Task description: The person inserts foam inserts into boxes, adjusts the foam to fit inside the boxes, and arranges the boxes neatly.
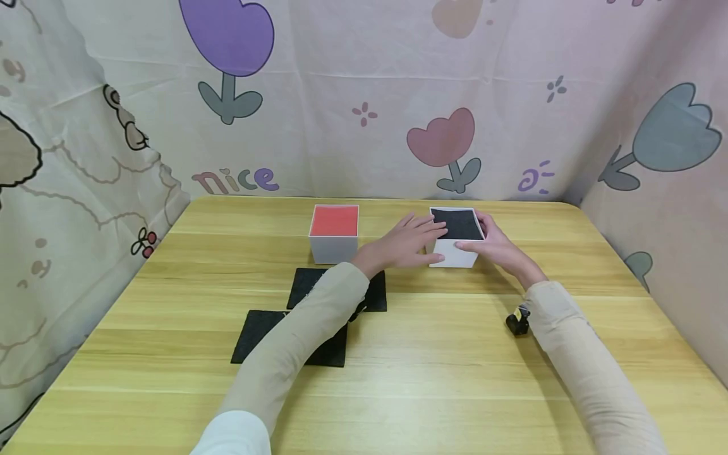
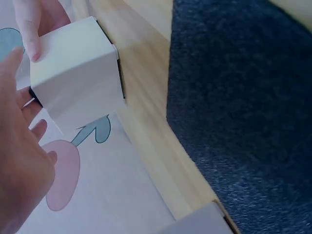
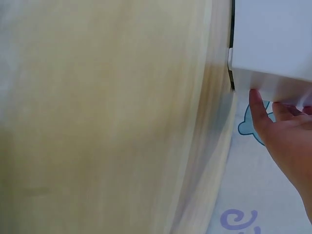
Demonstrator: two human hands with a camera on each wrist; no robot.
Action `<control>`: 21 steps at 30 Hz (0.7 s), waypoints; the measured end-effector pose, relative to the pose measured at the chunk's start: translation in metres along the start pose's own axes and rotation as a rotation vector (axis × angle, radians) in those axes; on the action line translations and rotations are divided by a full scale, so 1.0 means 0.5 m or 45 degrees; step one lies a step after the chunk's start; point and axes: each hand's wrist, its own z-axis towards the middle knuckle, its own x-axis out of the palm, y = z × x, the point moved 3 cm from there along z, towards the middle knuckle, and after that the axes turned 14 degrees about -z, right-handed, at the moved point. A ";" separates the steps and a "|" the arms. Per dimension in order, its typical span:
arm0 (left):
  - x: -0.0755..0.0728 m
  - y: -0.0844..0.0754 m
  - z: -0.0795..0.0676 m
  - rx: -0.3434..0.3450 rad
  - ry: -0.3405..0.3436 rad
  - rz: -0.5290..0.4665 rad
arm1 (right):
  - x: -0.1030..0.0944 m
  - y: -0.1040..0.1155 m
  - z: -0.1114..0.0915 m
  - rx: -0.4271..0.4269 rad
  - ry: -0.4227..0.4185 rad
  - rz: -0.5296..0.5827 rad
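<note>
A white box (image 1: 452,256) with a black, felt-like top (image 1: 461,225) stands at the back of the table, right of centre. My right hand (image 1: 502,248) grips its right side, thumb on the front face and fingers toward the back. My left hand (image 1: 405,243) reaches in from the left with straight fingers, whose tips lie over the left edge of the black top. In the left wrist view, the left hand (image 2: 22,146) is close beside the white box (image 2: 80,73). The right wrist view has the right hand (image 3: 292,146) with fingertips against the box (image 3: 273,39).
Left of the hands stands a white box with a red top (image 1: 334,221). Two black felt sheets, a rear one (image 1: 304,287) and a front one (image 1: 258,332), lie partly under the left forearm. A patterned cloth (image 1: 341,151) hangs behind the wooden table (image 1: 432,379).
</note>
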 end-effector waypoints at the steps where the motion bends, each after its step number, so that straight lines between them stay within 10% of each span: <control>1: 0.001 0.001 -0.002 0.007 -0.002 -0.017 | 0.000 -0.001 0.000 -0.002 -0.002 0.004; 21: 0.017 -0.003 -0.001 -0.016 -0.035 -0.128 | 0.000 -0.001 -0.002 0.001 -0.013 0.007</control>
